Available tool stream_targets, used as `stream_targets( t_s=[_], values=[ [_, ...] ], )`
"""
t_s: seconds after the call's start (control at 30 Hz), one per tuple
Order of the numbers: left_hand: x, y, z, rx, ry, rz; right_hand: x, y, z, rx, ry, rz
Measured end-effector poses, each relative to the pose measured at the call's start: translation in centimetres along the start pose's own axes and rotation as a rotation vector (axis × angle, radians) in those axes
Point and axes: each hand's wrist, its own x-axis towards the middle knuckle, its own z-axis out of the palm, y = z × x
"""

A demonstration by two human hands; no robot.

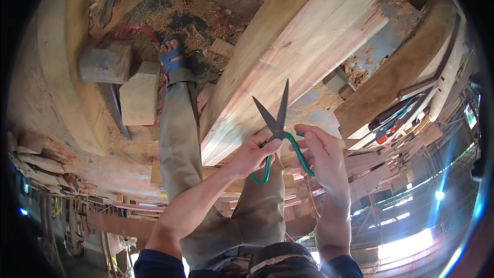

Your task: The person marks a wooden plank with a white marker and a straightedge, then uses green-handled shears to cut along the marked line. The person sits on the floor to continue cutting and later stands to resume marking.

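A pair of scissors point(278, 128) with dark pointed blades and green looped handles is held up in front of me, blades spread apart and pointing away. My left hand point(256, 155) grips the left handle loop, its thumb near the pivot. Around the right green loop close the fingers of my right hand point(323, 157). Beyond the blades lies a large squared timber beam point(309, 36), with faint lines marked across its pale face. Between the blades and the beam no contact can be made out.
A wooden mallet point(105, 62) with a dark handle and a wood block point(140, 93) lie left of my sandalled foot point(171, 54). Curved timber point(67, 72) stands at far left, another beam point(401, 77) at right. Sawdust and offcuts cover the ground. A red cord point(136, 28) runs near my foot.
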Motion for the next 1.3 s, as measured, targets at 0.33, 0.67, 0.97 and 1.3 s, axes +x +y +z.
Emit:
stream_targets(
  t_s=[0.33, 0.67, 0.97, 1.3],
  values=[
    [0.1, -0.3, -0.6, 0.051, 0.004, 0.031, 0.3, 1.5, 0.3, 0.018, 0.002, -0.033],
    [0.3, -0.5, -1.1, 0.082, -0.002, 0.039, -0.1, 1.1, 0.6, 0.047, 0.024, -0.03],
    [0.1, -0.1, -0.9, 0.055, -0.002, 0.033, 0.4, 1.0, 0.8, 0.002, 0.02, -0.037],
    [0.3, 0.9, 0.4, -0.03, 0.008, 0.012, 1.2, -1.1, -0.4, -0.03, -0.03, -0.05]
  ],
)
